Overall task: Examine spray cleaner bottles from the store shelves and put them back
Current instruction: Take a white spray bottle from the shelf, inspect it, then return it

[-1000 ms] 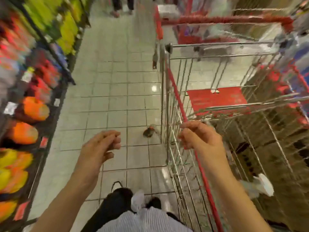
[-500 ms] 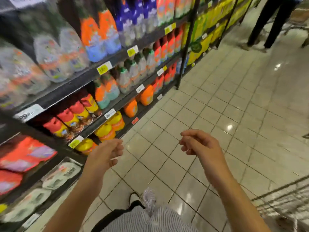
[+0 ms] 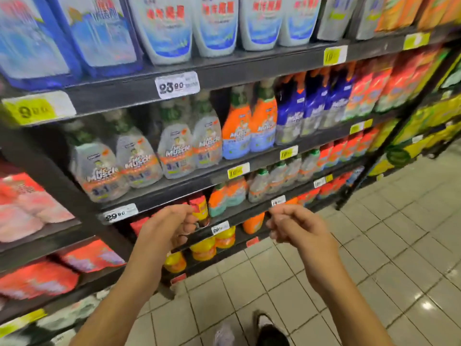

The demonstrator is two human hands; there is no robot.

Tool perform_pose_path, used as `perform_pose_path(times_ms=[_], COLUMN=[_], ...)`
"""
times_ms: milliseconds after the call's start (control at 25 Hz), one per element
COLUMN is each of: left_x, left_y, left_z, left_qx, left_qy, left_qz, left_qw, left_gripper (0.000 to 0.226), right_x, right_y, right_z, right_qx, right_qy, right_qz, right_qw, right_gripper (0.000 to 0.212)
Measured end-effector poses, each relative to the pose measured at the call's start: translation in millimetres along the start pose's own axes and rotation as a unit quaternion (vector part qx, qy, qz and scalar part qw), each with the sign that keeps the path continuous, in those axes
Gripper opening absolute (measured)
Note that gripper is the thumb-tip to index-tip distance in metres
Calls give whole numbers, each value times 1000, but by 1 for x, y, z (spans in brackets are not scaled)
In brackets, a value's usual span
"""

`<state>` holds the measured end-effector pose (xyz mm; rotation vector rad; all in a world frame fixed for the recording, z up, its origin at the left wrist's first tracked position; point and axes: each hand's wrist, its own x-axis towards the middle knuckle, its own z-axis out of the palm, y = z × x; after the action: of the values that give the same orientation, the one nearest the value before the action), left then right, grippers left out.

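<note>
Shelves (image 3: 249, 71) of spray bottles (image 3: 177, 146), tiled floor (image 3: 374, 245)

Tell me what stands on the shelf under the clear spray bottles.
Red-topped yellow bottles and orange spray bottles; the left hand covers part of that row.

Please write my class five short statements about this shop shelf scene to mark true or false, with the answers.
1. The left hand and the right hand hold nothing. True.
2. The orange spray bottles stand to the right of the blue spray bottles. False: they stand to their left, on the same shelf.
3. White and blue pouches stand on the shelf above the spray bottles. True.
4. The floor is carpeted. False: the floor is tiled.
5. A price tag sits on a shelf edge. True.
</note>
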<state>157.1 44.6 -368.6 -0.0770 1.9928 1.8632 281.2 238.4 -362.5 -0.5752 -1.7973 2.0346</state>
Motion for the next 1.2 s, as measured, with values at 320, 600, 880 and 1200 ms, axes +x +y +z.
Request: perform_pose_path(times_ms=[320,600,880,1200], left_x=[30,21,18,64], left_y=[92,219,372,480], left_z=[47,39,11,-12], left_qx=[-106,-104,-23,128], left_qy=[111,119,188,282], left_qz=[164,346,550,549], left_qw=[974,925,814,777], left_gripper=[26,25,8,50], right_x=[135,193,230,259], right_y=[-87,-197,-317,-385], right_z=[-10,32,109,179], right_qx=[0,39,57,-117], right_qy=[-169,-254,-216,-28], right_qz=[-69,-222,-453,-591], right_qw=[983,941,863,798], right_gripper=[18,17,23,32])
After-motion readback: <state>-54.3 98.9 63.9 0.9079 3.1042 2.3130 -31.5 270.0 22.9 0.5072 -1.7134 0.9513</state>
